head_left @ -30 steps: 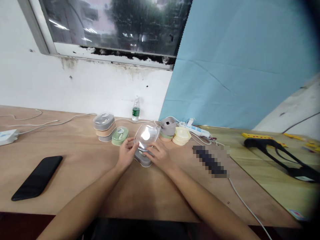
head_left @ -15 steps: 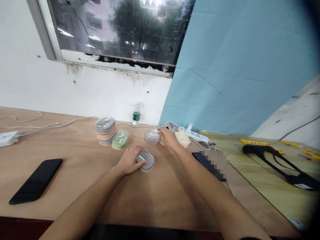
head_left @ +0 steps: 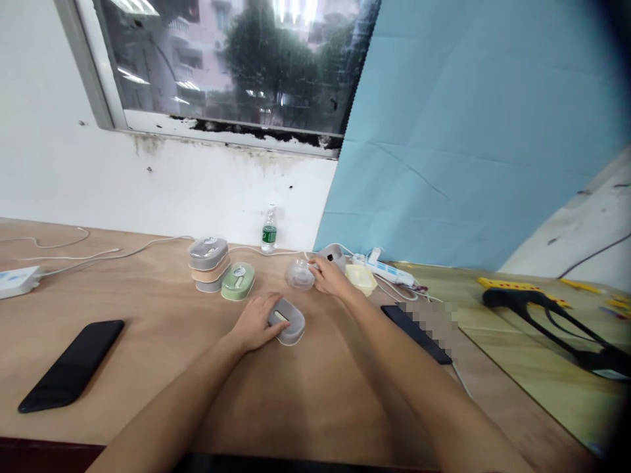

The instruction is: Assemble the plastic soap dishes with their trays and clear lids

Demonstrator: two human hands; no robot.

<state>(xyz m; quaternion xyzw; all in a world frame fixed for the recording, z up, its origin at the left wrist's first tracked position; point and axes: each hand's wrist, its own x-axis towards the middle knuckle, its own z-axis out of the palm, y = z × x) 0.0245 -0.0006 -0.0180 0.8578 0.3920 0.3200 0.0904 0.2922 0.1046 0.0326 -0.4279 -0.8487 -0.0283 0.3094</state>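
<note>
Centrally, on a plywood tabletop, the left hand lies palm-down against the near end of a grey plastic soap box, with its fingers across the lid; whether this grip is closed on the box cannot be told. The right hand lies farther back, its fingertips touching the right edge of a clear plastic lid, which sits apart from the box; whether this grip is closed also cannot be told. To the left of the hands stand a stack of soap boxes, grey over peach over grey, and a green soap box just beside it. Near the right hand are a grey container and a pale yellow dish. Behind these lie a white power strip and a water bottle. A black smartphone lies at far left, and a second phone at right is partly pixelated.
</note>
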